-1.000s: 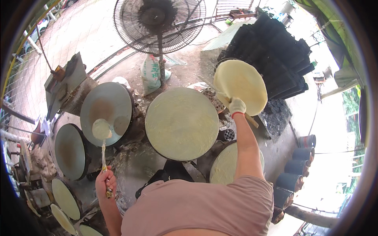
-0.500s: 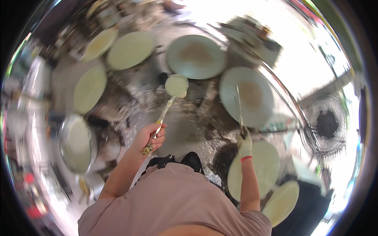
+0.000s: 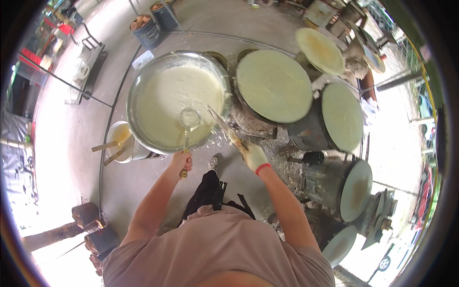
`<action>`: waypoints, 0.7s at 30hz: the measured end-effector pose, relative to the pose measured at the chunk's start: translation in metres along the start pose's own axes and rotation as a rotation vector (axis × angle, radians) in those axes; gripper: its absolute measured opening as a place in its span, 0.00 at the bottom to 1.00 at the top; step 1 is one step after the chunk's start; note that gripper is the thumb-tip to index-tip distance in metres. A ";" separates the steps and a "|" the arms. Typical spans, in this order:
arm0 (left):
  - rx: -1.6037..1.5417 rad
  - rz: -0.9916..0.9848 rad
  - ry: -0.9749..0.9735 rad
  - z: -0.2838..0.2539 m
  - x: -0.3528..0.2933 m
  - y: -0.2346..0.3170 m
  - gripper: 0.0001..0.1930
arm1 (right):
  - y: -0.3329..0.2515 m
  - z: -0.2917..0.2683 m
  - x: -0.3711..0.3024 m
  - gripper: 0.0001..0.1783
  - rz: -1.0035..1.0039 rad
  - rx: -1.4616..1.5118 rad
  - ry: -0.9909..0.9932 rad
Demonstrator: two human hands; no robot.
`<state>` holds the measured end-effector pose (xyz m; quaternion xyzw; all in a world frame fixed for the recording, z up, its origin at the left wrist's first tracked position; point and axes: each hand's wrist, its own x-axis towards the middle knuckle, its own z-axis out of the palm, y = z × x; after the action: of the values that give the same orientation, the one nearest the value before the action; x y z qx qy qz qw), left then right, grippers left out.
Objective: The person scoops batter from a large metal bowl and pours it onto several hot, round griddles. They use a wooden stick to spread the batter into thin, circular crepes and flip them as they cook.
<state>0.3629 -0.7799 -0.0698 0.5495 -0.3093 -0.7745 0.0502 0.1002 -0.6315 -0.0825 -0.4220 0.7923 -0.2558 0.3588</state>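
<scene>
Left hand (image 3: 182, 161) clamps a ladle (image 3: 189, 119), right hand (image 3: 253, 155) a stick (image 3: 223, 126), basin (image 3: 133, 107) just beyond both.

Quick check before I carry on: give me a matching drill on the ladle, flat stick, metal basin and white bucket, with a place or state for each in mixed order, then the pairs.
Things:
1. Ladle
2. Flat stick
3. Metal basin
4. White bucket

Places and states:
A. Two flat brown handles jut out of it
B. In the gloved right hand
C. Holds a large amount of pale batter
D. In the bare left hand

Pairs: 1-D, 2-B, 3-C, 4-A
</scene>
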 end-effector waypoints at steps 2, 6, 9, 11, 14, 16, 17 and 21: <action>0.145 0.011 0.121 -0.036 0.039 0.018 0.06 | -0.033 0.024 0.083 0.20 -0.027 -0.178 0.058; 0.789 0.428 0.527 -0.100 0.133 0.004 0.07 | -0.065 0.049 0.206 0.25 0.041 -0.384 -0.298; 0.704 0.361 0.450 -0.122 0.168 0.008 0.06 | -0.115 0.022 0.227 0.29 0.268 0.063 -0.651; 0.413 0.117 0.231 -0.104 0.173 0.015 0.06 | -0.093 0.045 0.212 0.26 0.288 0.063 -0.465; -0.107 -0.156 -0.101 -0.076 0.157 0.032 0.08 | -0.092 0.085 0.163 0.26 0.478 0.420 -0.457; -0.540 -0.229 -0.332 -0.060 0.107 0.073 0.14 | -0.056 0.120 0.157 0.27 0.518 0.766 -0.368; -0.579 -0.163 -0.362 -0.052 0.086 0.094 0.13 | -0.078 0.111 0.158 0.26 0.514 0.830 -0.354; -0.462 0.255 -0.444 -0.007 -0.003 0.196 0.06 | -0.227 0.002 0.148 0.15 0.374 1.101 -0.319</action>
<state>0.3188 -0.9391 0.0355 0.2986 -0.1954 -0.9123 0.2011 0.1551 -0.8742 0.0247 -0.0610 0.5404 -0.4946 0.6779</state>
